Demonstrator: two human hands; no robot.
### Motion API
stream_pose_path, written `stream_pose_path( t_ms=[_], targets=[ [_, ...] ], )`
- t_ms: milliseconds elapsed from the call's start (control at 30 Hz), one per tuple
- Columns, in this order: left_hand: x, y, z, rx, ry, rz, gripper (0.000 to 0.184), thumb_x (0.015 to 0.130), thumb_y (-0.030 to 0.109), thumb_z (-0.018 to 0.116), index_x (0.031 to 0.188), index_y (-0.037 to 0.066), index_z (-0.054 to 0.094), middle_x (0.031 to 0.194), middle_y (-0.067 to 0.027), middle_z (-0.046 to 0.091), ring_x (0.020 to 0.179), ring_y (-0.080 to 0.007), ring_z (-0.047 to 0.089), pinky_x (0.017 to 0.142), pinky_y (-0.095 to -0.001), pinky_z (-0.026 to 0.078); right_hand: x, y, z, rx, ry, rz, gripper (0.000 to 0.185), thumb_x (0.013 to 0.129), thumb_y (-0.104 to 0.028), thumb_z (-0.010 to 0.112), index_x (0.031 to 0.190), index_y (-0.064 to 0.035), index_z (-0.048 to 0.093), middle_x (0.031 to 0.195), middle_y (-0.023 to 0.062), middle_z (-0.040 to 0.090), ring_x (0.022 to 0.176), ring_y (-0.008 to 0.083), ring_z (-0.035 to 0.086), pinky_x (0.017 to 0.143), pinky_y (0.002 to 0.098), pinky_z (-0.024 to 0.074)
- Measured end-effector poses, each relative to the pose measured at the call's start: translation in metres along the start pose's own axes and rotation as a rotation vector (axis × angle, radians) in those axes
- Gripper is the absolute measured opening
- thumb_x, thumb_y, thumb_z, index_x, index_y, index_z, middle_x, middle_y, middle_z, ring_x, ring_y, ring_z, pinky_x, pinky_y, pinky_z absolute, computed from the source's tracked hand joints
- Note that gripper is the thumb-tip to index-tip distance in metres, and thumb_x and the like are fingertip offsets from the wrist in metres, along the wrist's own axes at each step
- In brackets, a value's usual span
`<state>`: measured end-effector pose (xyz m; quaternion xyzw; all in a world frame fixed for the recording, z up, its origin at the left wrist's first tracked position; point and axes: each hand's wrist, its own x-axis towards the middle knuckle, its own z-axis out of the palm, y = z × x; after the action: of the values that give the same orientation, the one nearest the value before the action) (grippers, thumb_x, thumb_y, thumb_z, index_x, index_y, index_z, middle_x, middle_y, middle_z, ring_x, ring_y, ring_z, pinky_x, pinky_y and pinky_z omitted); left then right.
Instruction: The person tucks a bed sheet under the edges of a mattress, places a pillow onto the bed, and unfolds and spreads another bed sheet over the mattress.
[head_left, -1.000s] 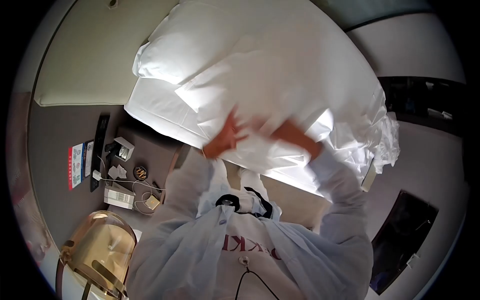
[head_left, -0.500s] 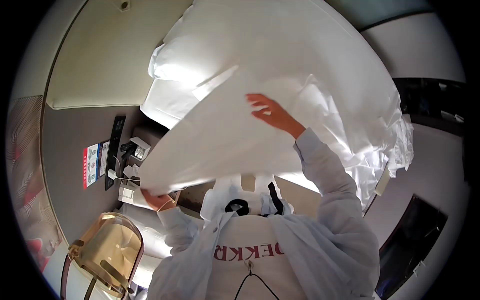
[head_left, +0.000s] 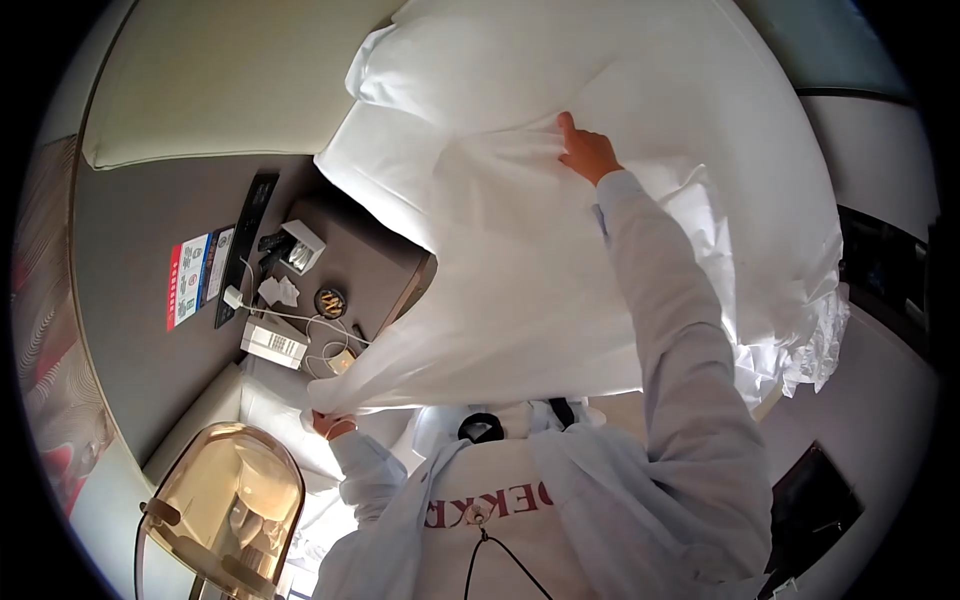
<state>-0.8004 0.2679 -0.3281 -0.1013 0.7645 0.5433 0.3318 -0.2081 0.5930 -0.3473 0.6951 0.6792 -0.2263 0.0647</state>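
Note:
A large white bed sheet (head_left: 500,270) spreads from in front of my body out over the bed. At its near left corner, my left hand (head_left: 332,425) is closed on the bunched edge. My right hand (head_left: 592,152) is stretched far out over the sheet, its fingers bent and closed at a fold; creases run left from the fingertips. Under and beyond the sheet lies the white-covered mattress (head_left: 385,165), with rumpled white fabric (head_left: 700,220) to the right of my right arm.
On the left, a brown nightstand (head_left: 365,240) carries a small white box (head_left: 303,247), a dark round dish (head_left: 330,302), crumpled tissue (head_left: 279,291), and a white device (head_left: 274,340) with cables. An amber translucent chair back (head_left: 235,500) stands near left. A padded headboard (head_left: 230,80) rises behind.
The sheet has come down onto the bed, uncovering the nightstand. My right hand has reached farther out and closed on the sheet. My left hand still holds the corner, slightly lower.

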Motion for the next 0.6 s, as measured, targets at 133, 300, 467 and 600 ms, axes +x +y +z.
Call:
stream_pose_path(
  t_ms=[133, 300, 467, 600],
  targets=[
    [-0.046, -0.005, 0.071, -0.142, -0.147, 0.002, 0.036, 0.088, 0.027, 0.039, 0.112, 0.004, 0.053, 0.112, -0.0108, 0.056, 0.101, -0.0288, 0.055, 0.087, -0.0460, 0.045, 0.024, 0.034, -0.039, -0.339, 0.227, -0.204, 0.028, 0.080, -0.022, 0.057, 0.104, -0.0097, 0.048, 0.076, 0.0104, 0.063, 0.071, 0.0302, 0.062, 0.061, 0.0407, 0.0489],
    [-0.045, 0.000, 0.183, -0.304, -0.363, -0.005, 0.034, 0.087, 0.031, 0.044, 0.106, 0.007, 0.058, 0.106, -0.0064, 0.060, 0.098, -0.0248, 0.057, 0.086, -0.0407, 0.046, 0.020, 0.105, -0.250, -0.599, 0.706, -0.117, 0.025, 0.084, -0.025, 0.051, 0.105, -0.0107, 0.051, 0.069, 0.0125, 0.062, 0.063, 0.0295, 0.061, 0.057, 0.0413, 0.0500],
    [-0.100, 0.047, 0.270, -0.588, -0.598, -0.116, 0.032, 0.089, 0.037, 0.045, 0.103, 0.009, 0.055, 0.101, -0.0057, 0.060, 0.095, -0.0241, 0.058, 0.082, -0.0414, 0.049, -0.043, 0.049, -0.480, -0.125, 0.897, 0.219, 0.024, 0.080, -0.024, 0.051, 0.103, -0.0152, 0.056, 0.081, 0.0124, 0.065, 0.077, 0.0234, 0.064, 0.069, 0.0416, 0.0486],
    [-0.121, 0.091, 0.319, -0.480, -0.615, 0.082, 0.038, 0.086, 0.045, 0.052, 0.099, 0.009, 0.055, 0.092, -0.0042, 0.062, 0.086, -0.0204, 0.061, 0.074, -0.0360, 0.052, -0.022, 0.062, -0.537, 0.255, 1.310, -0.162, 0.030, 0.080, -0.018, 0.054, 0.109, -0.0111, 0.055, 0.093, 0.0147, 0.063, 0.080, 0.0232, 0.063, 0.080, 0.0360, 0.0460]
  ],
)
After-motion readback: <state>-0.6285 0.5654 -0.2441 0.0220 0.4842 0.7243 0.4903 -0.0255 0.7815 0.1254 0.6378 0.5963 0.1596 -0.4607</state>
